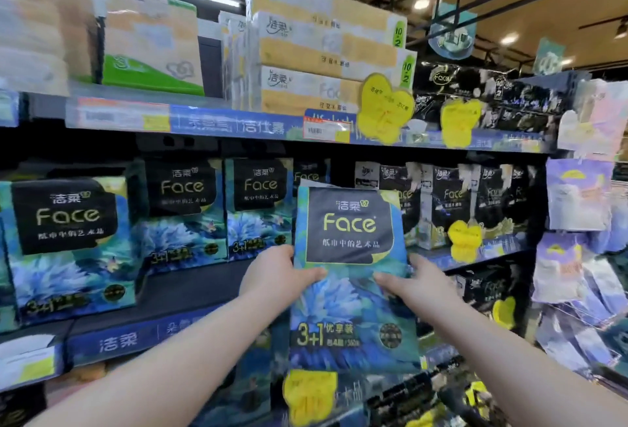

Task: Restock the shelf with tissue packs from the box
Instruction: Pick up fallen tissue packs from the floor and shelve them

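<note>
I hold a blue-green tissue pack [350,256] with a dark "Face" label upright in front of the middle shelf [190,294]. My left hand [275,273] grips its left edge and my right hand [414,284] grips its right edge, thumbs on the front. The pack is at the gap to the right of two matching packs [258,209] standing further back on that shelf. A larger matching pack [68,239] stands at the left front. The box is not in view.
The upper shelf [238,124] carries yellow-white tissue packs [323,49] and black packs [475,100]. Black "Face" packs [452,198] fill the middle shelf's right part. Yellow price tags [384,107] hang from the edges. Pale hanging packs [577,222] crowd the far right.
</note>
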Motion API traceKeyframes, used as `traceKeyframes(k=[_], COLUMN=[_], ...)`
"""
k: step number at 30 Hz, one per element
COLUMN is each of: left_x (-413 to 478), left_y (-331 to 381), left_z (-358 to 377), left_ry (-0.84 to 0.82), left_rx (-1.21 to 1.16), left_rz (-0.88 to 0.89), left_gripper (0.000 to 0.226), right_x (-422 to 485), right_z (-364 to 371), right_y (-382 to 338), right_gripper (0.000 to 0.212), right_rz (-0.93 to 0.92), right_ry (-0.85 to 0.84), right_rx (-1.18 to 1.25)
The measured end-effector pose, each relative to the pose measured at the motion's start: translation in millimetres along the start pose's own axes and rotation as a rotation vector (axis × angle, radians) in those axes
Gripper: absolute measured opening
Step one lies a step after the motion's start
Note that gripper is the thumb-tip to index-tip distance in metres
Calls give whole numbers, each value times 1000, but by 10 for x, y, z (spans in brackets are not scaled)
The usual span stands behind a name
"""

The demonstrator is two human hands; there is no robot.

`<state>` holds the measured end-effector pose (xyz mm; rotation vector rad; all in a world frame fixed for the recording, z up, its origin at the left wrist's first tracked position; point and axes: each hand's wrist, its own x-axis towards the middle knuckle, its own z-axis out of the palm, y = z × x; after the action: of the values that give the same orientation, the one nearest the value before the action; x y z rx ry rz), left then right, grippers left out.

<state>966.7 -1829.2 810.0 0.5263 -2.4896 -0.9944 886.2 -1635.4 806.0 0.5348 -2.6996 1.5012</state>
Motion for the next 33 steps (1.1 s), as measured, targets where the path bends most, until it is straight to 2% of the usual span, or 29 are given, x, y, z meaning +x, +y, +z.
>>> traceKeyframes(k=[2,8,13,16,18,24,33], left_x=[273,956,1289,1410,1485,1625,1747], left_y=[51,297,392,424,448,552,475], left_z=[65,270,453,517,530,531,607], left_ry=[49,168,311,339,343,377,354], left_rx=[9,109,114,155,196,302,275], left_rz=[-49,-180,-187,-171,-173,-152,-40], left_gripper=[33,41,48,42,46,58,54], right_x=[369,1390,2007,2240,2358,2547,2531], right_z=[-9,-101,-114,-70,-43,-73,-104], right_y=[7,-11,6,41,66,12,34], right_gripper=[19,15,14,16,17,8,18], right_rz=[-41,-153,-238,-261,-245,-225,-261], right_ry=[-43,-168,-237,-259,-277,-238,-71], right_rx=[40,53,46,76,119,202,98])
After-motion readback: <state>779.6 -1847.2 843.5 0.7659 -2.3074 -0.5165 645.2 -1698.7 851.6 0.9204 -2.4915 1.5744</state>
